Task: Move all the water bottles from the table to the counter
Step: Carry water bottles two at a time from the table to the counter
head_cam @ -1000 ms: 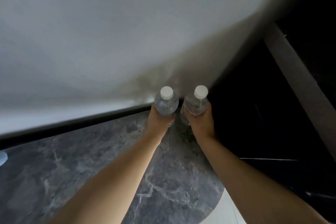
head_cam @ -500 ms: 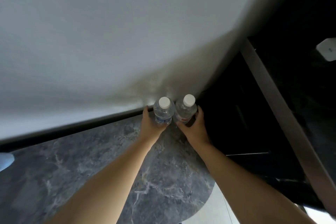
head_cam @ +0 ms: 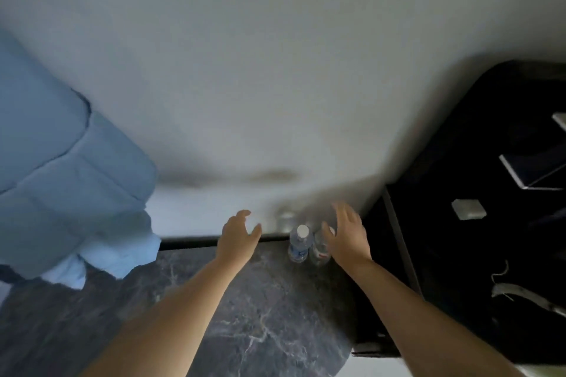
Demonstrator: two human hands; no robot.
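Two clear water bottles stand upright side by side at the back of the dark marble counter (head_cam: 269,309), against the white wall. The left bottle (head_cam: 299,244) has a white cap and a blue label. The right bottle (head_cam: 319,247) has a red label and its top is partly hidden by my right hand (head_cam: 347,234). That hand hovers open just right of the bottles, fingers spread. My left hand (head_cam: 239,234) is open too, about a hand's width left of the bottles, holding nothing.
A light blue padded fabric (head_cam: 70,193) hangs over the counter's left side. A black strip runs along the wall's base. To the right is a dark cabinet area (head_cam: 477,248) with pale objects and a hanger. The counter's rounded edge is near the bottom.
Both hands have let go of the bottles and spread apart, the left one moving left. The bottles now stand on the counter by the wall. The view has pulled back.
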